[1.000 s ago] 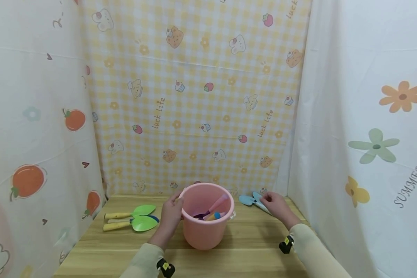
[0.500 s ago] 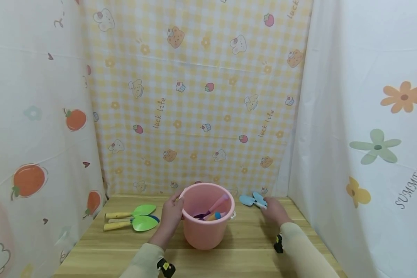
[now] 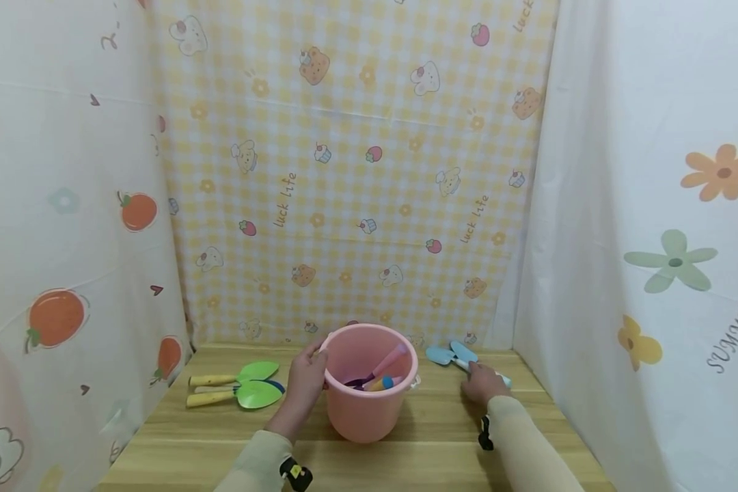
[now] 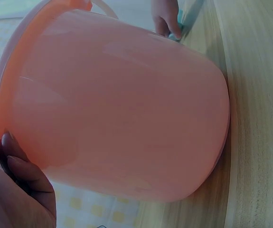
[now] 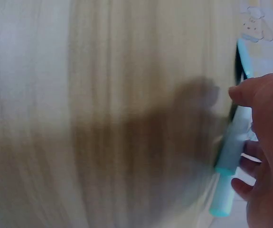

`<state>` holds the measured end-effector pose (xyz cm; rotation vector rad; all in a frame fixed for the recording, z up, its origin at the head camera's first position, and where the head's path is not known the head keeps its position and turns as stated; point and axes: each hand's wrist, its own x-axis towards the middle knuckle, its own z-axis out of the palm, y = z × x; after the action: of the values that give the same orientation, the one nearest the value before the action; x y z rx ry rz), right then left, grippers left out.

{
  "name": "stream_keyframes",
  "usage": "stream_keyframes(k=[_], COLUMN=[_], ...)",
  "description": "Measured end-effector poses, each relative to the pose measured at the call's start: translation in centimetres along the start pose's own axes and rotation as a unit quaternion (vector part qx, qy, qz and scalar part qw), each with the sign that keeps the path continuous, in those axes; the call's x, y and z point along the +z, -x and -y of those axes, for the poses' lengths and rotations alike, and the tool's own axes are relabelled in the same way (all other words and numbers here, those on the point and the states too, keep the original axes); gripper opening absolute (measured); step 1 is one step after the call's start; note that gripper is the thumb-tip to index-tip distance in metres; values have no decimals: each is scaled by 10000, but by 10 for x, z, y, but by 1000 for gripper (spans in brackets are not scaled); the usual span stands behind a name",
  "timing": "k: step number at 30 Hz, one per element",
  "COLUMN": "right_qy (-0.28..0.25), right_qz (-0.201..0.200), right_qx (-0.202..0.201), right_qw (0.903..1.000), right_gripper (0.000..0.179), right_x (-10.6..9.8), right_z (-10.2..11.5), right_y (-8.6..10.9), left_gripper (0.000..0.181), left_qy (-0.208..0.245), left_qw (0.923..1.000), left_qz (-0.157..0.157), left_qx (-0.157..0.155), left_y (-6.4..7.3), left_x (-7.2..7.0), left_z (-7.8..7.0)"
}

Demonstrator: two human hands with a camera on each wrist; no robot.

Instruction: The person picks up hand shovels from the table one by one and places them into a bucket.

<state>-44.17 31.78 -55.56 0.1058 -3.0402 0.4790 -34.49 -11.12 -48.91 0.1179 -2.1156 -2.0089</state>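
A pink bucket (image 3: 369,410) stands upright on the wooden table, and several toy tools (image 3: 378,379) with pink, purple, yellow and blue parts lie inside it. My left hand (image 3: 306,377) grips its rim at the left; the left wrist view shows curled fingers (image 4: 29,171) there. At the right, two light-blue trowels (image 3: 464,352) with pale handles lie side by side. My right hand (image 3: 484,383) is at their handles (image 5: 231,147), its thumb and curled fingers around one handle. The hand partly hides the handles in the head view.
On the left of the table (image 3: 234,451) lie two green trowels (image 3: 260,394) with yellow handles, a dark blue blade (image 3: 277,385) partly under them. A checked curtain (image 3: 357,205) hangs behind; white printed curtains (image 3: 590,287) close off both sides.
My right hand has come down from above the blue trowels onto their handles. The left hand and the bucket keep their place, apart from a slight shift of the head view.
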Motion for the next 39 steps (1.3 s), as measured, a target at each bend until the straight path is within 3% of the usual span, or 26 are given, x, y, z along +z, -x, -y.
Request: stream_keyframes(k=[9,18,24,32,39], right_qy=[286,345,395,-178,-458], right_qz=[-390,-850,-1003,-734,-493], right_qx=[-14,-150,-279,-162,-6], right_qw=[9988,9957,9938,9970,9977], right_gripper=[45,42,18,9,22], right_x=[12,20,25,19,18], right_z=[-9,-14,-17,-6,-2], right_y=[-6,-13,-17,-9,-14], left_gripper=[51,51,51,51,53], left_qy=[-24,-16,13,-22,-61], left_qw=[10000,10000,9999,9998,10000], left_qz=[-43,-9,20,-4,12], left_qx=[-49,31,101,180,55], left_y=[-1,-2,-1,0,2], left_x=[1,1,1,1,0], left_z=[2,3,3,2,0])
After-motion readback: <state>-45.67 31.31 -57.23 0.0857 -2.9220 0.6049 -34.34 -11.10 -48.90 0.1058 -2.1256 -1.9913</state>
